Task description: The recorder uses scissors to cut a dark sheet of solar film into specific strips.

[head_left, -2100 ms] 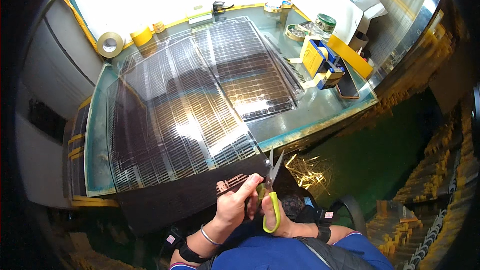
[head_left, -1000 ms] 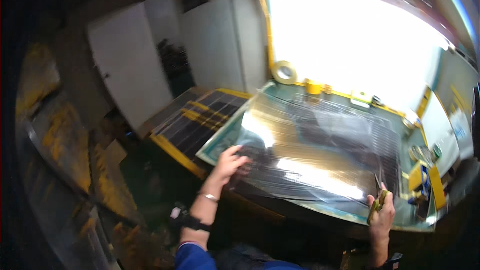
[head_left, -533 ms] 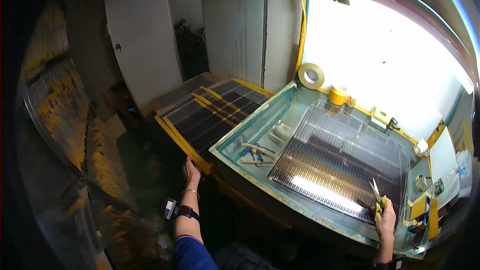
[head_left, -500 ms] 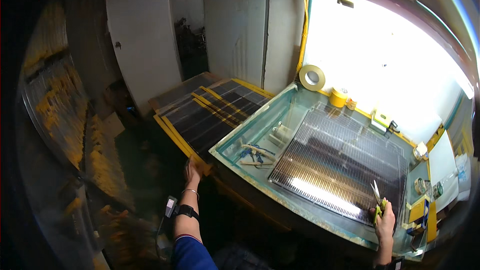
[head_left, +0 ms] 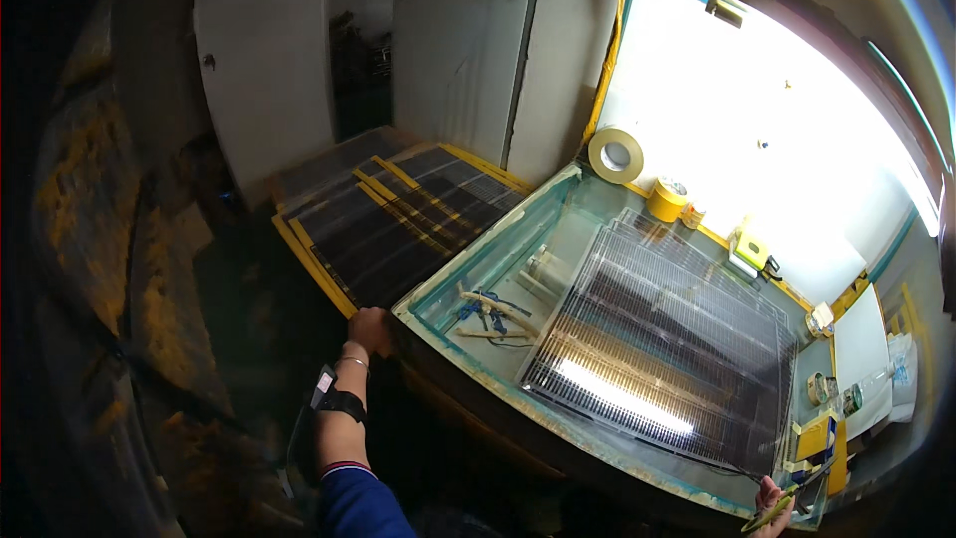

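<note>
My left hand (head_left: 370, 330) is closed at the near corner of a dark flat panel (head_left: 418, 229) edged with yellow strips, left of the light table. Its fingertips are hidden. At the lower right, my right hand (head_left: 771, 491) holds scissors (head_left: 769, 515) with yellow-green handles; the lower part of this hand is cut off by the picture's edge. Beside it, a dark sheet with fine parallel lines (head_left: 667, 339) lies on the glass-topped table (head_left: 597, 201), a bright reflection across its near part.
Tape rolls (head_left: 615, 155) and a yellow roll (head_left: 667, 199) stand along the table's back edge, beside a yellow-and-white device (head_left: 749, 252). Blue cords and sticks (head_left: 498, 314) lie in the left part. Small boxes (head_left: 817, 436) sit at the right. A bright lit panel (head_left: 737, 110) rises behind.
My right hand has moved down and right with the scissors, whose blades have swung away from pointing up over the lined sheet. My left hand stays at the panel's corner; the view has shifted.
</note>
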`<state>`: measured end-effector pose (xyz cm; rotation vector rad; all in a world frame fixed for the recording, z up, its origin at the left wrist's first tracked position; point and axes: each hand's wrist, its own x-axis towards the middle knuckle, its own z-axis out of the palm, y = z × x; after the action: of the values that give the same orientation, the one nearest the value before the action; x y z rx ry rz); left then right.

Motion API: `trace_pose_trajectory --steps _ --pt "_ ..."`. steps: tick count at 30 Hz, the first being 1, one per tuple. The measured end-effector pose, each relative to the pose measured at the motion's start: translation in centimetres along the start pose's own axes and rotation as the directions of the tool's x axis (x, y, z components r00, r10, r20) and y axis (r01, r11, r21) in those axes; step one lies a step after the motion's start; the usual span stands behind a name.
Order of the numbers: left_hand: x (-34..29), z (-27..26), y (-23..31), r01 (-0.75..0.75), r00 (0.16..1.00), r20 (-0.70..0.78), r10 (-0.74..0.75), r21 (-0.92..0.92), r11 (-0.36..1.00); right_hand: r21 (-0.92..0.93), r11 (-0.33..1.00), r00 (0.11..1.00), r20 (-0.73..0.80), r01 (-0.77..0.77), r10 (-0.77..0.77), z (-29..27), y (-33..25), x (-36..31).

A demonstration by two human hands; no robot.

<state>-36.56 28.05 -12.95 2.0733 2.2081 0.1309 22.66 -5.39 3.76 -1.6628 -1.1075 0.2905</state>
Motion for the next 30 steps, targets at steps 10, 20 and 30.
trace_pose_trajectory --steps 10,20,30 --pt "0.0 -11.1 1.9 0.062 0.819 -0.501 -0.280 -0.407 0.911 0.148 0.986 0.997 -0.037 0.073 -0.069 0.1 0.0 -1.2" --pt "-17.8 -14.1 26.9 -0.830 0.366 -0.833 0.414 -0.090 0.551 0.383 0.922 0.997 -0.012 -0.066 0.076 1.3 4.4 -5.2" --pt "-30.2 -8.4 35.6 -0.937 0.333 -0.479 0.812 -0.263 0.229 0.579 0.502 0.765 0.534 -0.642 0.362 8.1 0.4 -7.8"
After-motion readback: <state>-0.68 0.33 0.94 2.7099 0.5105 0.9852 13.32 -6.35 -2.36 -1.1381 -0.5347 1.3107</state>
